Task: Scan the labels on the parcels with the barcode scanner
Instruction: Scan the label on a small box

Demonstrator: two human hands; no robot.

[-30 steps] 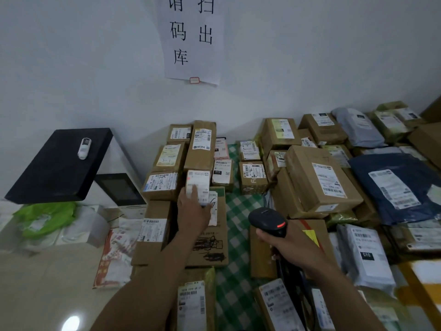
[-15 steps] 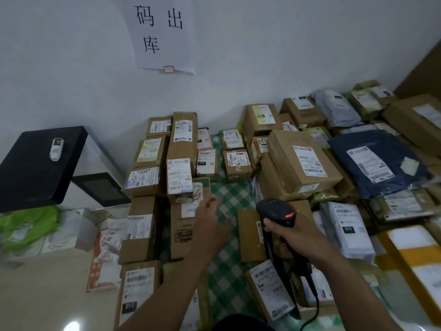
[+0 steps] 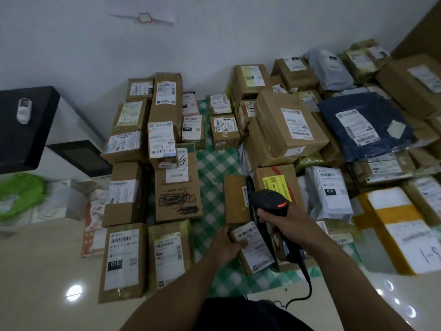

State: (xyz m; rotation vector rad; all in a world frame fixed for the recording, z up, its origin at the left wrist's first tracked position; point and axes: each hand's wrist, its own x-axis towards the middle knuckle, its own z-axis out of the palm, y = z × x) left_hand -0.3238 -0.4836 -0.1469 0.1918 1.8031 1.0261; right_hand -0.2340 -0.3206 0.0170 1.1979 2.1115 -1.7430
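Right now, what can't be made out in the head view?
- Head view: wall notice, cut by the top edge.
- Head view: window of the barcode scanner, turned away; right hand covers its grip.
- Head view: label of the small parcel, blurred; left hand hides its end.

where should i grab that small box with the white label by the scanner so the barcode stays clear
Take the small box by its left long edge, coming from the left, where the left hand grips it. Its label faces up and covers the top, and the barcode scanner in the right hand crowds the right side.
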